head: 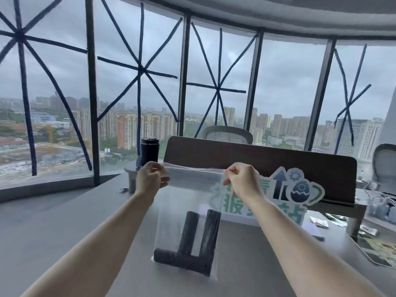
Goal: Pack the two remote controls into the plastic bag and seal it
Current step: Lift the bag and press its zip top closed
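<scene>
A clear plastic zip bag (182,202) hangs upright over the grey desk, its bottom near the desk top. My left hand (150,179) pinches the bag's top left corner and my right hand (242,180) pinches the top right corner, so the zip strip is stretched between them. Dark remote controls show through the plastic: one (188,230) stands on the left, another (210,234) stands on the right, and a dark bar (182,261) lies across the bottom. I cannot tell whether the zip strip is closed.
A black tumbler (149,150) stands behind my left hand. A brown desk divider (267,159) with a green-and-white sign (295,189) runs across the back. Papers (377,249) and cables lie at the right. Office chairs (228,133) stand behind the divider before taped windows.
</scene>
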The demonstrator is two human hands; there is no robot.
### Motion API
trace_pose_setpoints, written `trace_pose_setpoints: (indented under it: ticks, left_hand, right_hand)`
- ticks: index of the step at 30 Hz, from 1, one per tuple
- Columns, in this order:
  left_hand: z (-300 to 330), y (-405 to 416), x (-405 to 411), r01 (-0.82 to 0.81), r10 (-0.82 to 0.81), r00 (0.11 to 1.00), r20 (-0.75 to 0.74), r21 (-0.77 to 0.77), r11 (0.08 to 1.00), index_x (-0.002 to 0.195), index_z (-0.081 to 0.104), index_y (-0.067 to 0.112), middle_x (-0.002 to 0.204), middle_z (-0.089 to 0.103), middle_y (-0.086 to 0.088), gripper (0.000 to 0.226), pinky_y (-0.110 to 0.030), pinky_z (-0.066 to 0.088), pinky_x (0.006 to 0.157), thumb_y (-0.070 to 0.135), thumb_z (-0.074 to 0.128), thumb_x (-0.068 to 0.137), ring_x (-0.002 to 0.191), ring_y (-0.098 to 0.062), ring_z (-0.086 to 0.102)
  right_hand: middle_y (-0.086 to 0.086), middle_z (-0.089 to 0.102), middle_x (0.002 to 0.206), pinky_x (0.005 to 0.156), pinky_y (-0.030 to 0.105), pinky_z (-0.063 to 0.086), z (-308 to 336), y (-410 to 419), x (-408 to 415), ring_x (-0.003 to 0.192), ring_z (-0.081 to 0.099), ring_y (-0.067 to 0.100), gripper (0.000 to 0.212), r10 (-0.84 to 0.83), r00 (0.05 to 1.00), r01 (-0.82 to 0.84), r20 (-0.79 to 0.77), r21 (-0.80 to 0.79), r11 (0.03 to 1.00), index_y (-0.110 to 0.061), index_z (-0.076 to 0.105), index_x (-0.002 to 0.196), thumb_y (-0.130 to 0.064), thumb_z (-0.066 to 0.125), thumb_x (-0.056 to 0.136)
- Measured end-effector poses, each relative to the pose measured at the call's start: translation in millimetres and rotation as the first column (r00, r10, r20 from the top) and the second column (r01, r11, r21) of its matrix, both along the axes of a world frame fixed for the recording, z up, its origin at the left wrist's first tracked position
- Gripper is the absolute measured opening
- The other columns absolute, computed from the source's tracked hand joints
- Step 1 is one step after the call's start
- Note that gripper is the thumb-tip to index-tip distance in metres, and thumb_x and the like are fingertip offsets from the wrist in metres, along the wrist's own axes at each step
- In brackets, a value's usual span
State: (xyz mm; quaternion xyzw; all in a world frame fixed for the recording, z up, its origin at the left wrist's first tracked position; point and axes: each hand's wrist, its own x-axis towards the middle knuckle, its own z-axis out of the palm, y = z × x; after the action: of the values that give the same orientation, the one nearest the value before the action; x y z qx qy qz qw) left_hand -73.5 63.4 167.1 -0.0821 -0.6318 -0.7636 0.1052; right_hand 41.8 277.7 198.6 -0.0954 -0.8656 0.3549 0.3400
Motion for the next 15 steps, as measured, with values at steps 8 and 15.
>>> trace_pose_setpoints:
  ticks: [8, 15]
  left_hand:
    - [-38, -56, -59, -0.128, 0.130, 0.990, -0.060, 0.030, 0.991, 0.075, 0.062, 0.014, 0.075, 0.068, -0.014, 0.020, -0.034, 0.056, 0.074, 0.001, 0.056, 0.089, 0.068, -0.021, 0.068]
    - [-149, -87, -35, -0.147, 0.152, 0.987, 0.046, -0.100, 0.984, 0.073, 0.062, -0.002, 0.064, 0.061, -0.017, 0.022, -0.035, 0.051, 0.067, 0.006, 0.052, 0.091, 0.063, -0.026, 0.057]
  right_hand:
    - [-0.004, 0.076, 0.070, 0.055, 0.041, 0.058, -46, -46, -61, 0.042, 0.059, 0.011, 0.020, 0.206, 0.977, -0.210, -0.064, -0.065, 0.976, -0.019, 0.068, 0.071, -0.022, 0.064, 0.090]
    - [0.002, 0.077, 0.069, 0.052, 0.030, 0.048, -153, -61, -38, 0.040, 0.050, 0.008, 0.016, 0.396, 0.809, -0.376, 0.434, -0.135, 0.917, -0.015, 0.068, 0.071, -0.022, 0.066, 0.085]
